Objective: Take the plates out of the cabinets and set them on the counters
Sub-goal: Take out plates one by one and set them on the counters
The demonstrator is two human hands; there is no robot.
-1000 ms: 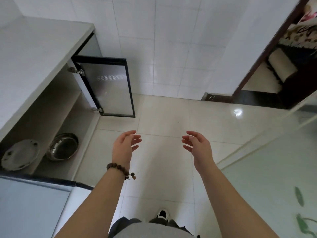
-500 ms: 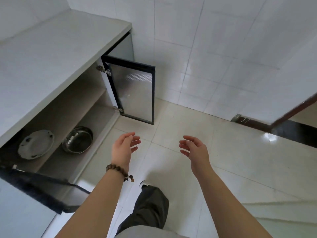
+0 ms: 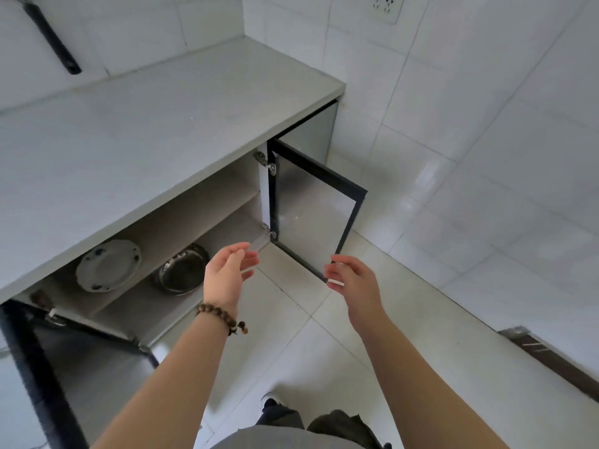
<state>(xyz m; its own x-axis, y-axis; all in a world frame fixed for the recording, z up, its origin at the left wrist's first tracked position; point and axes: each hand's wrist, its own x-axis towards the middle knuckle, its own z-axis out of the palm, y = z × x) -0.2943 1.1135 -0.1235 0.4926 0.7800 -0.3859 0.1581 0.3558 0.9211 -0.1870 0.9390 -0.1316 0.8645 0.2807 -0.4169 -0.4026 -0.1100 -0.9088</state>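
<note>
In the head view, the plate point(image 3: 108, 265) sits in the lower left of the frame, on the inner shelf point(image 3: 207, 205) of the open cabinet under the tabletop point(image 3: 146, 124). It is white with small blue marks and a wavy rim, and it seems to lie flat, though the angle leaves that unsure. A metal bowl point(image 3: 181, 268) stands just right of it, on the lower level; the two look apart.

Your left hand point(image 3: 227, 273), with the bead bracelet point(image 3: 220, 315) at its wrist, hangs in the middle of the frame over the floor point(image 3: 291, 319), near the bowl. Its fingers are loosely spread and it holds nothing. Your right hand point(image 3: 355, 278) is to the right of it, in front of the lower corner of the far door point(image 3: 311, 215), equally relaxed and empty. Neither touches the cabinet.

The plate looks like glazed ceramic, so expect it to be stiff, moderately heavy for its size, smooth enough to slip, and liable to chip or break if knocked. Take it at the near rim, thumb on top and fingers slid beneath, and add your second hand on the opposite rim if it feels slick. The shelf space under the tabletop looks low, so judge on drawing the plate straight out towards you before raising it. Mind the near door point(image 3: 39, 367) at the lower left as you reach.
</note>
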